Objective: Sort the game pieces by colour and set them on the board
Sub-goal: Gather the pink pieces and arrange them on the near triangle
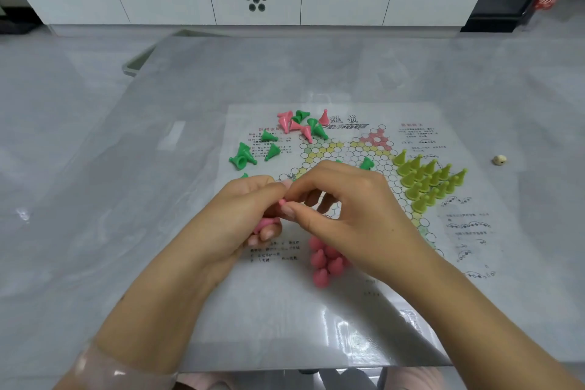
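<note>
Head view of a glass table [133, 168] with a paper board [468, 231] lying flat on it. Both hands meet over the near-left part of the board. The left hand [243, 215] is curled around several pink pieces [265, 223], which show between its fingers near the palm. The right hand [345, 203] pinches the tip of 1 pink piece [282, 200] between thumb and forefinger, right against the left hand's fingers; its other fingers are bent loosely above the board. Just below the right hand, a tight cluster of pink pieces stands upright [323, 260] on the board's near point, partly hidden by the wrist. At the right point of the board, yellow pieces [427, 180] stand upright in a close triangular group. At the far-left edge of the board lies a mixed heap [300, 125] of pink and green pieces, most tipped on their sides, with 1 pink piece [324, 117] upright beside it. Loose green pieces [250, 153] lie to the left of the board's printed circles, some on their sides, and 1 green piece [366, 164] stands just beyond the right hand's knuckles. A small pale die [500, 160] rests on the table well apart, to the right of the board. A clear bangle [117, 370] circles the left wrist. White cabinets [253, 0] line the far wall
</note>
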Action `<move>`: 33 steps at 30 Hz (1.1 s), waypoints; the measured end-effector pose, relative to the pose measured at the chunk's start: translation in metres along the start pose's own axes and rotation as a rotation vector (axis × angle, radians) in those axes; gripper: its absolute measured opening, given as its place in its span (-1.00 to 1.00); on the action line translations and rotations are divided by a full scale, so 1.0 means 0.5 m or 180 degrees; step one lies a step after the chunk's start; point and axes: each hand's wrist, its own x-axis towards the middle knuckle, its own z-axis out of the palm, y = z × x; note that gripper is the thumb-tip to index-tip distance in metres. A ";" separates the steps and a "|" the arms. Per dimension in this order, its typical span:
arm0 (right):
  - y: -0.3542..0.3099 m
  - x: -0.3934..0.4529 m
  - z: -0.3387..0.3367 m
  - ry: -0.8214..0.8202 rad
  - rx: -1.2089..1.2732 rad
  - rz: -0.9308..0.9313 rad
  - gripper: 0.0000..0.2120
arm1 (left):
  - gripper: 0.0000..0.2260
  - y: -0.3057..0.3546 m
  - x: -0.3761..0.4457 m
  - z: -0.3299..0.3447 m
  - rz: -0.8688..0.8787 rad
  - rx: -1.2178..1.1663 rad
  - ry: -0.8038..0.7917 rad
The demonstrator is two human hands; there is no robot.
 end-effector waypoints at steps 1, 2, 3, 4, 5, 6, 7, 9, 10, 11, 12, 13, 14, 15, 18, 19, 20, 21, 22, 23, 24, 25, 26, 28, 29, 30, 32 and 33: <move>0.000 0.000 0.000 0.0002 0.0030 0.0027 -0.95 | -0.72 0.000 0.000 -0.001 0.0020 0.0003 0.0013; 0.001 -0.001 0.000 0.0000 0.0055 0.0052 -0.96 | -0.71 0.000 0.000 -0.001 0.0038 0.0019 0.0022; 0.001 -0.001 0.000 -0.0010 0.0076 0.0076 -0.96 | -0.70 -0.001 0.000 0.000 0.0054 0.0051 0.0037; 0.001 -0.002 -0.001 -0.0023 0.0085 0.0097 -0.96 | -0.69 -0.002 0.000 0.002 0.0065 0.0096 0.0064; 0.001 -0.003 -0.001 -0.0034 0.0073 0.0113 -0.95 | -0.69 -0.004 0.000 0.003 0.0068 0.0138 0.0099; 0.001 -0.003 0.000 -0.0036 0.0043 0.0123 -0.95 | -0.68 -0.006 0.000 0.004 0.0065 0.0163 0.0133; 0.001 -0.003 0.000 -0.0029 0.0007 0.0130 -0.95 | -0.68 -0.007 0.000 0.005 0.0061 0.0170 0.0156; 0.000 -0.003 0.001 -0.0012 -0.0064 0.0121 -0.95 | -0.68 -0.007 0.000 0.007 0.0056 0.0137 0.0173; 0.001 -0.003 0.000 -0.0004 -0.0096 0.0110 -0.95 | -0.68 -0.006 0.000 0.008 0.0054 0.0108 0.0175; 0.002 -0.003 -0.001 -0.0003 -0.0119 0.0114 -0.94 | -0.68 -0.005 0.000 0.007 0.0049 0.0079 0.0177; 0.003 -0.002 -0.002 -0.0007 -0.0132 0.0135 -0.94 | -0.68 -0.004 0.000 0.007 0.0040 0.0053 0.0175; 0.005 -0.001 -0.004 -0.0010 -0.0137 0.0163 -0.93 | -0.68 -0.003 0.000 0.007 0.0032 0.0032 0.0165; 0.007 -0.001 -0.006 -0.0010 -0.0130 0.0187 -0.92 | -0.68 -0.002 0.000 0.007 0.0026 0.0019 0.0142; 0.008 -0.002 -0.008 -0.0012 -0.0079 0.0218 -0.91 | -0.70 -0.001 -0.001 0.007 0.0025 0.0022 0.0107; 0.007 -0.003 -0.015 -0.0032 0.0418 0.0480 -0.91 | -0.75 -0.002 -0.001 0.007 0.0032 0.0097 0.0031; 0.009 -0.001 -0.021 0.0030 0.0501 0.0545 -0.91 | -0.77 -0.003 0.000 0.006 0.0041 0.0076 0.0047; 0.015 0.002 -0.028 0.0111 0.0489 0.0608 -0.90 | -0.80 -0.004 0.002 0.005 0.0042 0.0005 0.0111; 0.022 0.004 -0.039 0.0158 0.0456 0.0723 -0.89 | -0.82 -0.005 0.005 0.003 0.0038 -0.0101 0.0221; 0.030 0.006 -0.049 0.0132 0.0417 0.0884 -0.88 | -0.83 -0.007 0.007 0.000 0.0043 -0.0205 0.0352; 0.038 0.007 -0.058 0.0044 0.0347 0.1055 -0.88 | -0.81 -0.008 0.011 -0.005 0.0067 -0.0272 0.0476; 0.047 0.006 -0.063 -0.0090 0.0224 0.1211 -0.87 | -0.78 -0.010 0.014 -0.010 0.0100 -0.0291 0.0571; 0.053 0.003 -0.065 -0.0242 0.0073 0.1347 -0.87 | -0.75 -0.011 0.017 -0.015 0.0127 -0.0269 0.0627; 0.057 0.000 -0.064 -0.0395 -0.0048 0.1448 -0.87 | -0.72 -0.013 0.019 -0.019 0.0142 -0.0216 0.0650; 0.058 -0.005 -0.057 -0.0634 -0.0056 0.1525 -0.85 | -0.69 -0.015 0.020 -0.022 0.0158 -0.0101 0.0646; 0.057 -0.007 -0.054 -0.0725 -0.0023 0.1522 -0.84 | -0.69 -0.016 0.021 -0.023 0.0161 -0.0072 0.0639; 0.057 -0.008 -0.052 -0.0790 -0.0013 0.1513 -0.84 | -0.69 -0.017 0.021 -0.022 0.0163 -0.0062 0.0629; 0.060 -0.010 -0.050 -0.0850 -0.0026 0.1494 -0.85 | -0.69 -0.017 0.022 -0.020 0.0182 -0.0060 0.0616; 0.061 -0.010 -0.050 -0.0860 -0.0034 0.1487 -0.85 | -0.69 -0.018 0.023 -0.021 0.0192 -0.0067 0.0621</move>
